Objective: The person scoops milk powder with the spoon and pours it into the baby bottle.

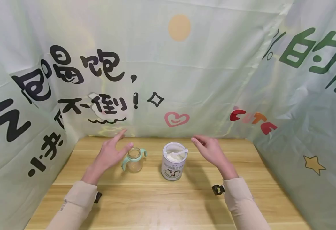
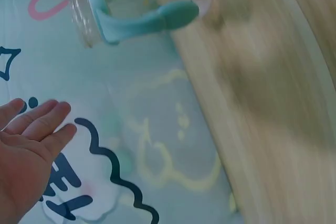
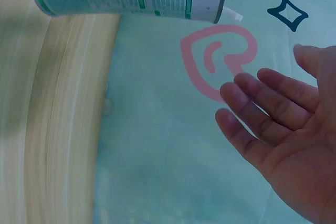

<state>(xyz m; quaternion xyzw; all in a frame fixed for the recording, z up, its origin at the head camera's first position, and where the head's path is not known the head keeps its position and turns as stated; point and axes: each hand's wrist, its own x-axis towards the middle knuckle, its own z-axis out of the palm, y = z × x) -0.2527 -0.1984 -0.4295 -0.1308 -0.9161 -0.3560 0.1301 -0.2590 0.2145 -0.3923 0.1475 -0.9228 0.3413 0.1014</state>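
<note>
A clear baby bottle (image 1: 135, 164) with mint-green side handles and no lid stands upright on the table, left of centre. My left hand (image 1: 112, 152) hovers just left of it, fingers spread and holding nothing; in the left wrist view the bottle's green handle (image 2: 152, 23) is apart from the fingers. To the bottle's right stands an open milk powder can (image 1: 172, 167), with a white scoop (image 1: 180, 152) lying across its mouth over pale powder. My right hand (image 1: 209, 150) is raised to the can's right, empty, its fingers loosely extended in the right wrist view.
The wooden table (image 1: 156, 204) ends at a fabric backdrop (image 1: 214, 95) that rises behind it and along both sides, printed with dark characters, a pink heart and a star. Each wrist wears a dark strap device (image 1: 218, 190) near a pale sleeve (image 1: 240, 195).
</note>
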